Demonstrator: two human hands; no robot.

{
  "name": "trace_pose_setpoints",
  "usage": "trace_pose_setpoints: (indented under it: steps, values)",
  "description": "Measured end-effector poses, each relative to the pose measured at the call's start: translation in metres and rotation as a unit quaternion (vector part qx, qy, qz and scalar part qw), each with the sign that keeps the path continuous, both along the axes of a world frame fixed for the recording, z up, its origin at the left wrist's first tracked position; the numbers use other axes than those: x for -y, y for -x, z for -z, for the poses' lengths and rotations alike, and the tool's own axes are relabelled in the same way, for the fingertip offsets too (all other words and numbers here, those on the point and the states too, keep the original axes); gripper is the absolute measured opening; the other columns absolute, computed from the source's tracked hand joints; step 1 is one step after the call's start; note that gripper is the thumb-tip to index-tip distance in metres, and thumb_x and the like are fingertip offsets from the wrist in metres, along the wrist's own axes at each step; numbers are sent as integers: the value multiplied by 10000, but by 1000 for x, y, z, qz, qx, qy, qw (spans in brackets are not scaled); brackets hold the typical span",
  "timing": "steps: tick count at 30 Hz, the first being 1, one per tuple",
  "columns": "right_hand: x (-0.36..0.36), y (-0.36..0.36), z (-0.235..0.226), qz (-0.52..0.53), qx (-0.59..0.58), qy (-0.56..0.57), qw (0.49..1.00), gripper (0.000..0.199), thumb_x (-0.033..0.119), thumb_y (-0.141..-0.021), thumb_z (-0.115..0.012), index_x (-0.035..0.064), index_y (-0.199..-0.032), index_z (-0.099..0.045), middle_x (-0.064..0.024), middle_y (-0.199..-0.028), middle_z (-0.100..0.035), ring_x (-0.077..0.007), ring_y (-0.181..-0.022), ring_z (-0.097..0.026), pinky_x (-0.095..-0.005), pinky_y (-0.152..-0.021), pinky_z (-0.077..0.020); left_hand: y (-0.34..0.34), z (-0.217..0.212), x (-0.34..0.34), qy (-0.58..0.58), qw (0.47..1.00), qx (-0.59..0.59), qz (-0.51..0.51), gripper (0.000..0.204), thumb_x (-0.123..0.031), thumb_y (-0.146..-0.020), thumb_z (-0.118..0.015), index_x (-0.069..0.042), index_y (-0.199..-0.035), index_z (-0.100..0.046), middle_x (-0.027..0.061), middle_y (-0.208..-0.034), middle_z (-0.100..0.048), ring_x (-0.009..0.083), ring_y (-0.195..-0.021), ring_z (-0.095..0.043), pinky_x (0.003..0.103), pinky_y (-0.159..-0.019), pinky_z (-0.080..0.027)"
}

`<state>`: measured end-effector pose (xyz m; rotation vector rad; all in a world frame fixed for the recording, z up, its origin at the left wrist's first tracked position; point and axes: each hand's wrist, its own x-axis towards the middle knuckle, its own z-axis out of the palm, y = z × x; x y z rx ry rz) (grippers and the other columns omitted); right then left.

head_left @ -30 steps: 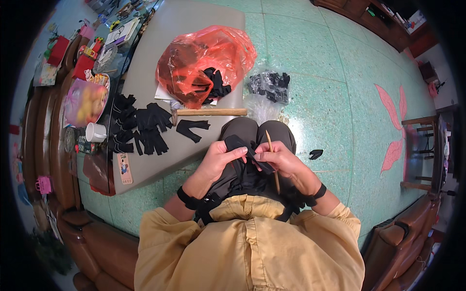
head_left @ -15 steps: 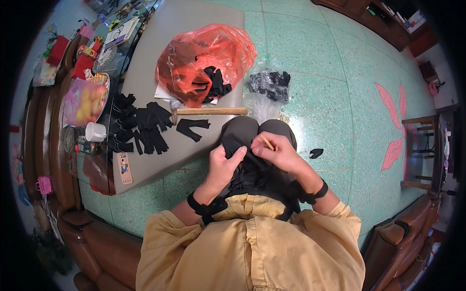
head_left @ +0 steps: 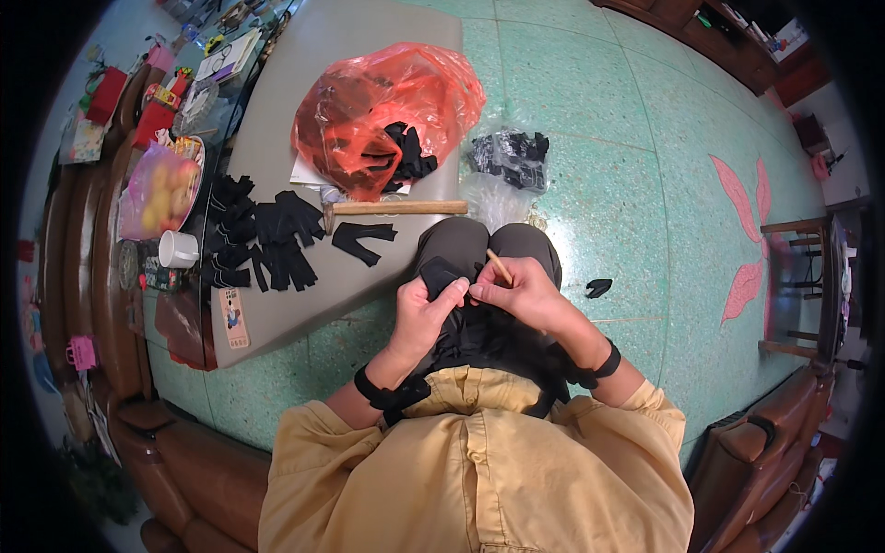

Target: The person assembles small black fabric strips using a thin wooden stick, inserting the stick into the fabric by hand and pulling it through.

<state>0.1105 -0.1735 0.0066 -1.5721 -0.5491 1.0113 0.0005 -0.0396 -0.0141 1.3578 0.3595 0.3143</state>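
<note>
Over my lap, my left hand (head_left: pixel 430 306) is closed on a black fabric piece (head_left: pixel 441 276), its thumb pressed on top. Close beside it, my right hand (head_left: pixel 518 288) grips a short thin wooden stick (head_left: pixel 499 265) that sticks up between the fingers. The right fingertips meet the edge of the fabric; the stick's lower end is hidden in the hand. More black cloth (head_left: pixel 479 332) lies across my thighs. To the left, on the grey bench, a forked black fabric piece (head_left: pixel 361 241) lies near a wooden-handled hammer (head_left: pixel 401 208).
Several black fabric pieces (head_left: pixel 288 226) are piled at the bench's left. A red plastic bag (head_left: pixel 341 111) with black pieces sits farther back. On the green floor lie a clear bag (head_left: pixel 509 164) of black pieces and one small black piece (head_left: pixel 599 288). A white mug (head_left: pixel 179 249) stands far left.
My right hand has turned slightly and the stick now stands more upright, with the fingertips closer to my left thumb. My left hand keeps its hold on the fabric. The view has shifted slightly.
</note>
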Motion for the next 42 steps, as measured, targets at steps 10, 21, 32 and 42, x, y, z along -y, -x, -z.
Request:
trace_pose_setpoints:
  steps: [10,21,32,42]
  values:
    - [-6,-4,-16,-33,121,103,987,221,198,-803,-648,-4,-729,-594,-44,-612,-571,-89,-562,-473,-279,-526,-398,0,-10,-15,276,952,-129,41,142,-142,-884,-539,-18,-860,-604,45,-799,-595,100,-702,-550,224,-622,-441]
    - [0,-4,3,-7,49,40,998,192,155,-782,-684,15,-699,-582,17,-593,-509,-49,-571,-417,-246,-501,-363,-1,-16,-23,155,978,-88,108,119,-99,-893,-535,5,-893,-593,76,-869,-628,127,-766,-593,247,-684,-469]
    - [-1,-4,0,24,23,12,999,187,183,-809,-662,10,-771,-601,6,-641,-527,-69,-617,-446,-244,-563,-386,0,-15,-25,134,983,-90,93,47,-45,-844,-598,-9,-873,-589,51,-797,-605,126,-723,-586,242,-671,-475]
    - [1,4,-4,34,-69,-27,997,185,158,-822,-670,-12,-850,-604,23,-714,-549,-51,-661,-468,-215,-585,-386,-2,-21,-27,168,980,-85,58,44,-46,-838,-605,-13,-848,-578,59,-777,-603,137,-681,-598,256,-612,-482]
